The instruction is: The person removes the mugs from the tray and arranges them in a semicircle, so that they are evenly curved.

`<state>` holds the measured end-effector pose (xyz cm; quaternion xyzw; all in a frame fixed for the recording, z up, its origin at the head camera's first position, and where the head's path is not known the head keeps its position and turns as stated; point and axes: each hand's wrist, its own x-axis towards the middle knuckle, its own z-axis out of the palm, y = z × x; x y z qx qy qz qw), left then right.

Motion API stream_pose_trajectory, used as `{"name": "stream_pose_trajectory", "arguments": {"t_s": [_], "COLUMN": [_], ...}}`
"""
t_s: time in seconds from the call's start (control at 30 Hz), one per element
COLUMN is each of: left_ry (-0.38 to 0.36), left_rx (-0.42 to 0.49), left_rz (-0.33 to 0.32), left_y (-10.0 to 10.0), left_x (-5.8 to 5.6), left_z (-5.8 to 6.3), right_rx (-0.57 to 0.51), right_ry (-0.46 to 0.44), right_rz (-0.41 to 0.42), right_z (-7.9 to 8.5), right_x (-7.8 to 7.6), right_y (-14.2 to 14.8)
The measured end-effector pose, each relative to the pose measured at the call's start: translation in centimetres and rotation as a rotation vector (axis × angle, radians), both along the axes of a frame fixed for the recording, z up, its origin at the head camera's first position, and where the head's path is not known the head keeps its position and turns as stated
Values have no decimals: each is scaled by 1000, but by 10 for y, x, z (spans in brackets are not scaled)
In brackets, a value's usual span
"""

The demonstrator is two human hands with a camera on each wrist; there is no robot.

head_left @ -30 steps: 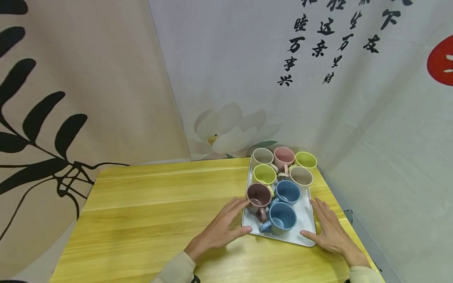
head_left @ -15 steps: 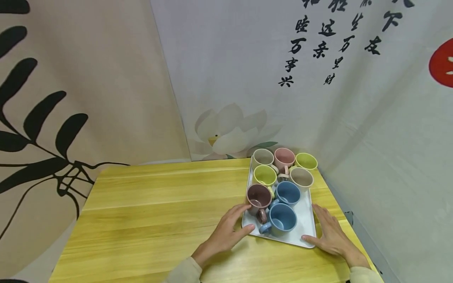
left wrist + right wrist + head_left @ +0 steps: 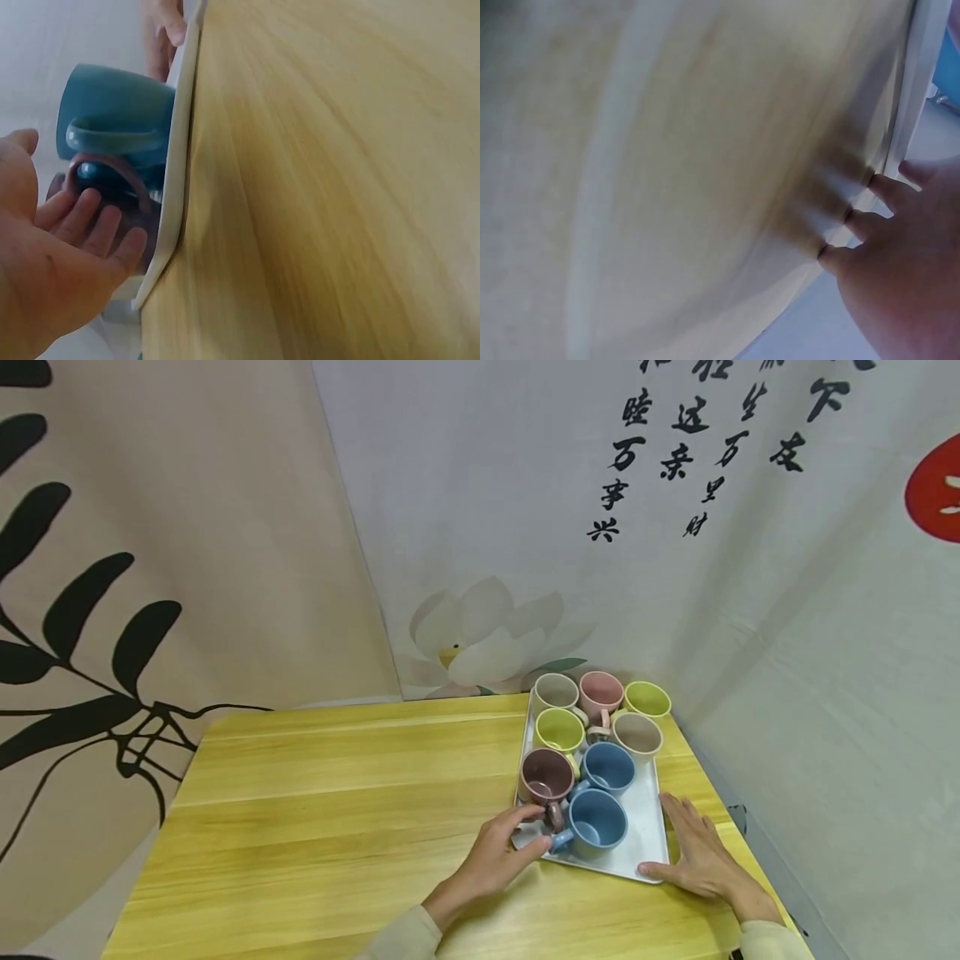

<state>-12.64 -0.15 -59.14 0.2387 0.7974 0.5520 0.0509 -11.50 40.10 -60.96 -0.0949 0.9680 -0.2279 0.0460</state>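
Several mugs stand upright on a white tray (image 3: 636, 852). My left hand (image 3: 491, 853) is at the tray's front left, beside the brown-purple mug (image 3: 546, 777) and the front blue mug (image 3: 597, 822). Its thumb lies near the blue handle (image 3: 112, 139), and its fingers are at the purple mug's handle (image 3: 112, 163); whether they touch cannot be told. That hand (image 3: 64, 262) is not curled round anything. Along the tray's right edge lies my right hand (image 3: 701, 852), fingers spread, thumb on the front right corner. In the right wrist view its fingertips (image 3: 832, 259) rest on the table.
Behind are a second blue mug (image 3: 608, 767), two yellow-green mugs (image 3: 558, 729), a pink mug (image 3: 601, 693), a grey mug (image 3: 556, 692) and a beige mug (image 3: 637, 735). The wooden table (image 3: 322, 827) extends left. Printed cloth (image 3: 480, 510) hangs behind and right.
My left hand has moved right and forward, from the tray's left edge to the purple and blue handles. The right hand slid slightly back toward me, then stayed. Mugs and tray have not visibly moved.
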Motion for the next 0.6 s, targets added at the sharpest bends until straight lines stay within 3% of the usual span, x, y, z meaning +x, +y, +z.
{"name": "stream_pose_trajectory", "arguments": {"t_s": [0.33,0.6], "left_ry": [-192,-240], "left_rx": [114,119], "left_rz": [53,55], "left_y": [16,23], "left_x": [-1,-4], "left_z": [0,-2], "right_rx": [1,-14], "right_ry": [-13,-21], "right_rz": [2,5], "right_z": [-2,-2], "right_x": [0,0], "right_y": [0,1]}}
